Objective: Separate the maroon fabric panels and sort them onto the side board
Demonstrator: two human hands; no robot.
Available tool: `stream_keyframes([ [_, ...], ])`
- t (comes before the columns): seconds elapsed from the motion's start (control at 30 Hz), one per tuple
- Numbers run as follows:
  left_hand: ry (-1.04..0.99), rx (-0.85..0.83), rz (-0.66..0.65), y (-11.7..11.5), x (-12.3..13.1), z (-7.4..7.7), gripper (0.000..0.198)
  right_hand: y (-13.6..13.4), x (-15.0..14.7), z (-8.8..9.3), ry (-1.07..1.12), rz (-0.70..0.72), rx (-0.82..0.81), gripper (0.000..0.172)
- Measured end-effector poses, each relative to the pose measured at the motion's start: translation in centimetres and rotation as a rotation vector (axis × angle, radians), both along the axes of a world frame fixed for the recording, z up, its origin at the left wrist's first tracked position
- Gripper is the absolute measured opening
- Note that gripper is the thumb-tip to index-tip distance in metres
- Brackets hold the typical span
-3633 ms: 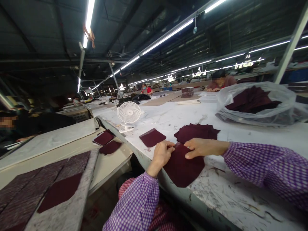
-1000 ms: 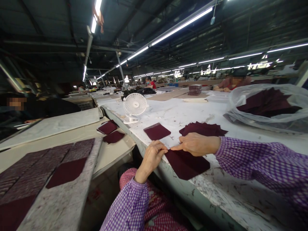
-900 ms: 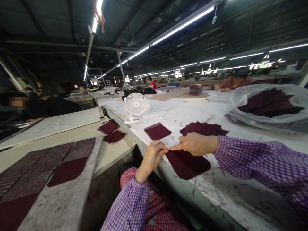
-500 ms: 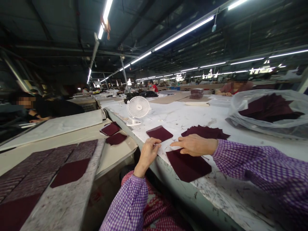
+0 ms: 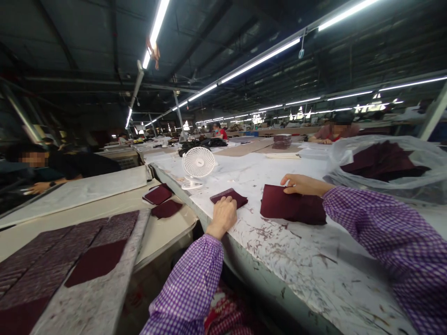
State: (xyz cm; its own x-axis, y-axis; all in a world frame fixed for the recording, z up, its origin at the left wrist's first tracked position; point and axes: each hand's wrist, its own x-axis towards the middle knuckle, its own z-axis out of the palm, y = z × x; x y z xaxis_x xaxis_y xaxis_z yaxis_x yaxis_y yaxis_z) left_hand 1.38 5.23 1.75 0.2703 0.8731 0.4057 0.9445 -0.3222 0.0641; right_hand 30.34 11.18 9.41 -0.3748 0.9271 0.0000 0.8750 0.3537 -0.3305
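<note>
My left hand [image 5: 223, 213] rests on the near edge of a small maroon fabric piece [image 5: 233, 195] lying on the white worktable [image 5: 300, 260]; its fingers are curled down onto the cloth. My right hand [image 5: 301, 184] reaches over a stack of maroon fabric pieces [image 5: 289, 207] and pinches the far edge of the top piece between thumb and fingers. Both arms wear purple checked sleeves.
A small white fan [image 5: 198, 164] stands behind the left hand. A clear plastic bag of maroon pieces [image 5: 384, 163] lies at the right. More maroon pieces [image 5: 159, 194] lie on the lower bench at the left. Other people sit at far tables.
The large piece that lay in front of me now lies on the stack, carried there by my right hand. My left hand has moved forward onto the small piece.
</note>
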Motion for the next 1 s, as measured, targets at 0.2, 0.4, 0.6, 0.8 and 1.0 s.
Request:
stream_keyframes([
  [0.2, -0.057, -0.015, 0.027, 0.7, -1.3, -0.4, 0.018, 1.4, 2.5, -2.4, -0.298, -0.158, 0.122, 0.045],
  [0.4, -0.219, -0.065, -0.060, 0.8, -0.5, -0.2, 0.011, 1.0, 0.7, -2.3, -0.340, -0.112, 0.307, 0.037],
  [0.6, -0.488, -0.089, 0.005, 1.5, -1.2, -0.1, 0.010, -1.5, -3.5, -1.8, -0.109, 0.206, 0.370, 0.034],
  [0.8, -0.881, -0.150, -0.029, 1.1, -2.1, -0.1, 0.009, -2.1, -9.4, -2.2, -0.055, 0.520, 0.393, 0.034],
  [1.0, -1.377, -0.191, -0.074, 0.3, -2.5, 0.2, 0.009, 0.2, -13.7, -4.8, -0.212, 0.568, 0.369, 0.037],
])
